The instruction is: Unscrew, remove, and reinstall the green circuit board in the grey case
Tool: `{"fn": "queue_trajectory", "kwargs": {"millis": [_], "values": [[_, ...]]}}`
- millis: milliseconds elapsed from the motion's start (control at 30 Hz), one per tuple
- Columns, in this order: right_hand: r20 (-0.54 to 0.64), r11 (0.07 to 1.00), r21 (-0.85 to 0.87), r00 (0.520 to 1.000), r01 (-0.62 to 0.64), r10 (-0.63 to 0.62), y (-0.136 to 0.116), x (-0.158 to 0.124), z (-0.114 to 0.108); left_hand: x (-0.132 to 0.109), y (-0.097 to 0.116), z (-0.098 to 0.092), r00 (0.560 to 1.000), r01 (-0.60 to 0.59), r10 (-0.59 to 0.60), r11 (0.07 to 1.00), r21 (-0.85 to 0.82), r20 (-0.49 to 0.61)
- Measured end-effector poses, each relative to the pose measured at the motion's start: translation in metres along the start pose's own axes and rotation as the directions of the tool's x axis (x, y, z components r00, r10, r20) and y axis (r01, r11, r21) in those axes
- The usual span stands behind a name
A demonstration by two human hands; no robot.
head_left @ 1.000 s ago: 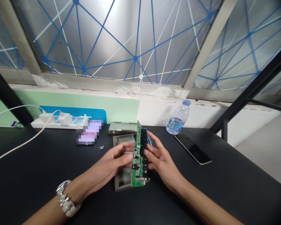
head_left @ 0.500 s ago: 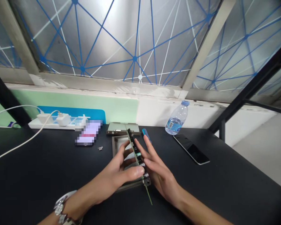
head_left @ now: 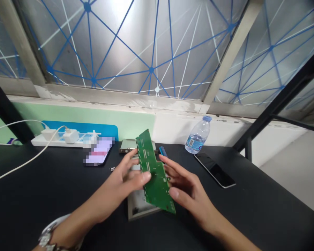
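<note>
A green circuit board point(head_left: 157, 184) is held tilted between my two hands, its flat green face turned toward me. My left hand point(head_left: 128, 181) grips its left edge, thumb on the face and fingers behind. On the other side my right hand point(head_left: 191, 195) curls about the right edge, its thumb at the rim and its fingertips partly hidden behind the board. Below lies an open metal case point(head_left: 132, 212), largely covered by the board and my hands. Behind it rests a flat metal cover point(head_left: 124, 146).
A power strip point(head_left: 39, 141) with plugs and white cables stands at the back left, a lit phone point(head_left: 102, 150) beside it. Small screws point(head_left: 112, 169) lie near my left hand. To the right are a water bottle point(head_left: 197, 137), a dark phone point(head_left: 214, 170) and a blue object point(head_left: 162, 151).
The circuit board has turned from edge-on to show its green face. My left hand has shifted a little left, and my right fingers have curled in at its right edge.
</note>
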State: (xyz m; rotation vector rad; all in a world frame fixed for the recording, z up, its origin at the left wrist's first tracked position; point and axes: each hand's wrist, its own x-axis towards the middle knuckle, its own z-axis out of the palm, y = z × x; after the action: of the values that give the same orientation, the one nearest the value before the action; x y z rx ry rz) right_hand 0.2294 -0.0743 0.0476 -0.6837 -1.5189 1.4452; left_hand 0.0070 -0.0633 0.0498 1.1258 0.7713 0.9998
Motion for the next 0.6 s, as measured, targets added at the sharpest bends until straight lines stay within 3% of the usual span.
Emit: {"fn": "queue_trajectory", "kwargs": {"millis": [100,200,300,467,600], "values": [[-0.163,0.998,-0.046,0.986,-0.048,0.04,0.008,0.006,-0.012,0.004,0.012,-0.014,0.999,0.016,-0.013,0.998,0.061,-0.051],[-0.312,0.98,-0.111,0.942,-0.165,0.123,0.021,0.013,-0.019,0.009,0.015,-0.021,0.998,0.025,-0.022,0.999,0.047,-0.05],[-0.283,0.966,-0.095,0.937,-0.24,0.205,0.03,0.017,-0.018,0.014,0.007,-0.021,0.995,0.024,-0.024,1.0,0.002,-0.101],[-0.278,0.956,-0.148,0.938,-0.253,0.206,0.035,0.015,-0.01,0.022,-0.011,-0.014,0.983,-0.054,0.028,0.989,-0.136,-0.182],[-0.216,0.963,-0.12,0.953,-0.242,0.212,0.036,0.009,-0.003,0.021,-0.018,-0.008,0.988,-0.062,0.027,0.969,-0.24,-0.15]]}}
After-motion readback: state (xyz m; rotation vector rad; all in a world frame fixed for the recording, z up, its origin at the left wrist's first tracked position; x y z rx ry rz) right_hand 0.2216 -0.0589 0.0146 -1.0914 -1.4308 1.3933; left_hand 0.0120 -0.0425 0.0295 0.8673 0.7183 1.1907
